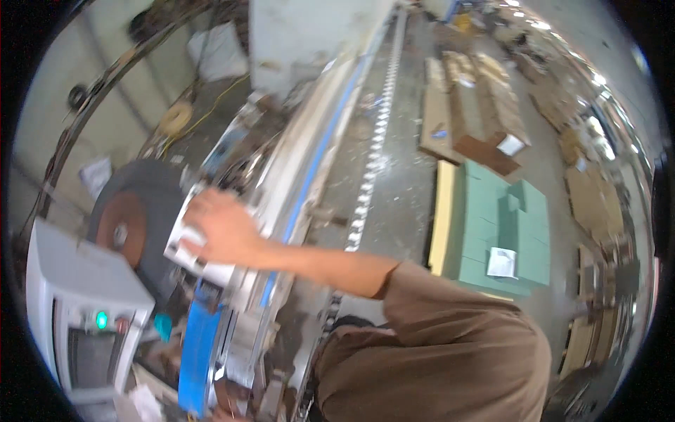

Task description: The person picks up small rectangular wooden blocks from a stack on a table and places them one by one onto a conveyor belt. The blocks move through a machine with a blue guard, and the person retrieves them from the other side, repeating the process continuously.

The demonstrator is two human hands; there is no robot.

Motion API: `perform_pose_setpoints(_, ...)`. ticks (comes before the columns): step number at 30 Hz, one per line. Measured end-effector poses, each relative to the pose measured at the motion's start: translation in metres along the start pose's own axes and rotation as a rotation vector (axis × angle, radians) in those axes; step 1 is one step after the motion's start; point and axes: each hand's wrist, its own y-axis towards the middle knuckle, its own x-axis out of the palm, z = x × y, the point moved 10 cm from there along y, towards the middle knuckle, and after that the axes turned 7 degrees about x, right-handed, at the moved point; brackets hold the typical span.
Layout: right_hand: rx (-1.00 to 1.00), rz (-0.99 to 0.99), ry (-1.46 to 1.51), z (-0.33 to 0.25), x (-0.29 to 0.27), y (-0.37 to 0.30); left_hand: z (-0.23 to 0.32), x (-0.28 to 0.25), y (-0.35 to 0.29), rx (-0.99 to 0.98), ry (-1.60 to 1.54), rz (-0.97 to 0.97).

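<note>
My right arm, in a brown sleeve, reaches across to the left. My right hand (221, 225) rests palm down on a white block-like machine part (179, 246), its fingers bent over the top and the thumb on the near side. Motion blur softens the fingers. Just beyond the hand lie dark, tangled machine parts (242, 165). Below it runs a blue cover (200, 359) along the machine. At the lower edge, a skin-coloured patch that looks like my left hand (228, 406) shows only in part; its fingers cannot be made out.
A large grey wheel with a brown hub (123, 225) stands left of the machine, near a grey cabinet with a lit green lamp (53, 281). A long rail with a blue stripe (309, 183) runs away from me. To the right are stacked green blocks (485, 218) and long cartons (471, 105).
</note>
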Motion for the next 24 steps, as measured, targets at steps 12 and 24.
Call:
perform_pose_setpoints(12,-0.018,0.0,-0.132,0.003,0.001,0.004,0.156,0.115,0.07,0.028,-0.175,-0.036)
perform_pose_setpoints(24,-0.014,-0.02,-0.156,0.006,0.001,0.007,0.202,0.134,0.113,0.295,-0.165,-0.025)
